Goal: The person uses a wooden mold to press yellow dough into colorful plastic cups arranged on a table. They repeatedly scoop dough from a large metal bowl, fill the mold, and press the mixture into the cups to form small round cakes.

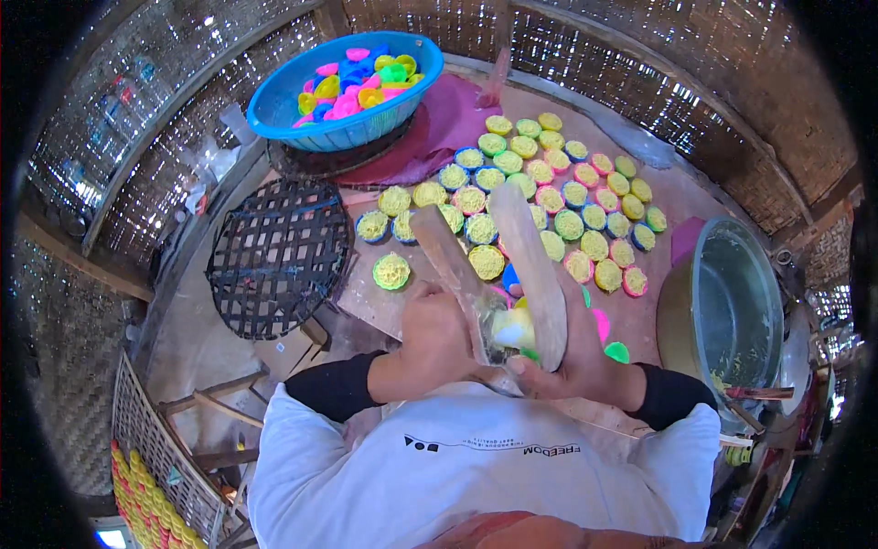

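Both of my hands are on a wooden press with two long bars. My left hand is closed around the lower part of the darker left bar. My right hand grips the paler right bar, its thumb on the near side and its other fingers partly hidden. Between the bars sits a pale yellow lump, which looks like dough. Beyond the press, several small colored cups filled with yellow strands cover the table. One green cup of strands stands apart, left of the press.
A blue basin of bright cups stands at the far left on a purple sheet. Nearer lies a round black woven rack. To the right is a large bucket. Cups in pink and green lie beside my right hand.
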A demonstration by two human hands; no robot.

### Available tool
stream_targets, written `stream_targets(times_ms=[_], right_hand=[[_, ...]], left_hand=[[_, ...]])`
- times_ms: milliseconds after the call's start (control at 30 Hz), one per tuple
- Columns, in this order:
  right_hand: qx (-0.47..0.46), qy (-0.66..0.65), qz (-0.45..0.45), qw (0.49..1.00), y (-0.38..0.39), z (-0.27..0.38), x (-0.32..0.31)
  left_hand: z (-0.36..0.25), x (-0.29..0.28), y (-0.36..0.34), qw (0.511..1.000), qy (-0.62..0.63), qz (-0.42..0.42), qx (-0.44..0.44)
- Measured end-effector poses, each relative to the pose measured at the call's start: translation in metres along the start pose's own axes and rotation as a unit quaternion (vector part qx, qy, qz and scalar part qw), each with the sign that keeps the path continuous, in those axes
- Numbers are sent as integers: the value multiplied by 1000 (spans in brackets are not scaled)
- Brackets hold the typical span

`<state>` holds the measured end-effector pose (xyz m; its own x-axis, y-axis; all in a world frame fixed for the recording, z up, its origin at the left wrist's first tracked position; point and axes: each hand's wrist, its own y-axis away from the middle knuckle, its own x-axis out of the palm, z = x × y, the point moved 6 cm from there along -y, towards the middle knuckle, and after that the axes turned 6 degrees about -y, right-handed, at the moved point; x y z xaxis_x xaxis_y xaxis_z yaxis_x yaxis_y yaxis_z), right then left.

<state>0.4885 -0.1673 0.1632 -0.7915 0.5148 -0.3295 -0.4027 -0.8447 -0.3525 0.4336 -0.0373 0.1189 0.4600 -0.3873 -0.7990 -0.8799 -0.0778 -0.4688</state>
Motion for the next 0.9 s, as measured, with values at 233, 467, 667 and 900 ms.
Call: stream_targets(times_ms=[233, 467, 667, 900], right_hand=[[118, -103, 71, 985, -3, -40, 19], [375, -295, 204, 855, -8, -59, -5], [435, -242, 253, 829, -30, -74, -17], [561, -190, 184, 785, -42, -100, -14]], left_hand=[[33, 16, 20, 980, 169, 17, -107], [65, -59, -32, 947, 311, 3, 83], [124, -75, -56, 439, 871, -91, 203], [133, -32, -34, 385, 896, -137, 174]])
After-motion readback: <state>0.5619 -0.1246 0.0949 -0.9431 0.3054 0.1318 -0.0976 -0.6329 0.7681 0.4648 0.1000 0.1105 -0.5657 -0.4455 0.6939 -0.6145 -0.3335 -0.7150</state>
